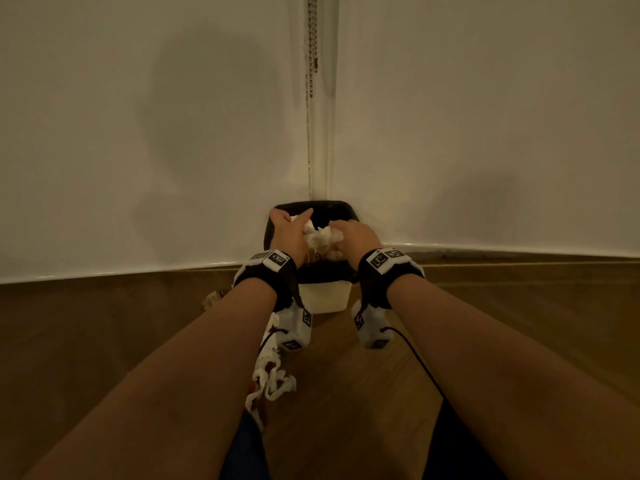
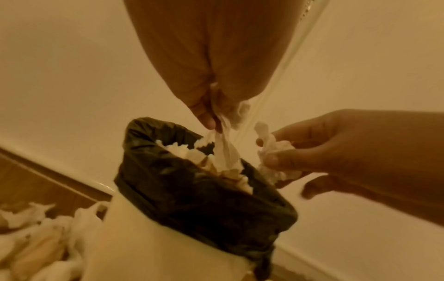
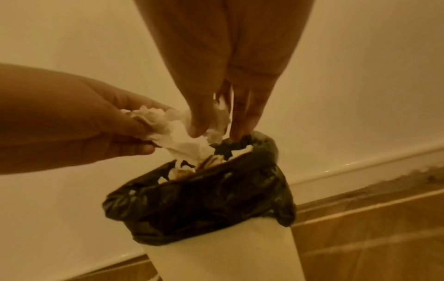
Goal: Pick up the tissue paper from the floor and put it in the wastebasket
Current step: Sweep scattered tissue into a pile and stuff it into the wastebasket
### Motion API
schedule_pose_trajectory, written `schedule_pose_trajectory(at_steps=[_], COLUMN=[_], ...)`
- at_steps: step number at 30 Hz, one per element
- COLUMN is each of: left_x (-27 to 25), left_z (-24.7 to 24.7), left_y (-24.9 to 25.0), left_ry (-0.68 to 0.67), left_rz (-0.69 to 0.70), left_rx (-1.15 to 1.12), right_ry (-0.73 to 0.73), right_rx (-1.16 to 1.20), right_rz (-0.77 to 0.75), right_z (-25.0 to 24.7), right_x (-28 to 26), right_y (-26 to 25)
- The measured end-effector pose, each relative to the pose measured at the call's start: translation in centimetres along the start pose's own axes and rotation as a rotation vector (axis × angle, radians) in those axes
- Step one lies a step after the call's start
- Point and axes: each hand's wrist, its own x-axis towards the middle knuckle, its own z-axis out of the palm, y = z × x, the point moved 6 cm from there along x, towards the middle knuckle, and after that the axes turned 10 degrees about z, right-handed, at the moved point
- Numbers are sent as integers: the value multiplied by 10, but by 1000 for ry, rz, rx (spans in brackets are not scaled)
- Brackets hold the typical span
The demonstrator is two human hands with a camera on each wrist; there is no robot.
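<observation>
A cream wastebasket with a black liner stands in the room's corner, with tissue and other waste inside. Both hands are just above its mouth. My left hand pinches crumpled white tissue paper, and a strip of it hangs down into the liner. My right hand grips a wad of the same tissue paper beside it. In the right wrist view the right hand pinches tissue over the liner's rim, and the left hand holds the other end.
More white tissue lies on the wooden floor under my left forearm, with a smaller scrap by the skirting. White walls meet behind the basket, and a bead chain hangs in the corner. A black cable trails from my right wrist.
</observation>
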Motion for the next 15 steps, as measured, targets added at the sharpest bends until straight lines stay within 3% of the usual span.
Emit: schedule_pose_trajectory(at_steps=[3,5,9,13,15], left_x=[-2,-3,-8,-15,-18], left_z=[13,11,9,23,34], left_y=[-9,-16,-25,-30,-30], left_ry=[-243,-277,-238,-385,-498], left_rz=[111,164,111,89,100], left_rx=[210,389,440,486,517], right_ry=[94,102,-26,-6,-68], right_rx=[59,98,26,-19,-56], right_rz=[8,21,48,-56,-68], right_z=[1,2,15,32,44], right_x=[-2,2,10,3,-2], right_y=[10,12,9,2,-1])
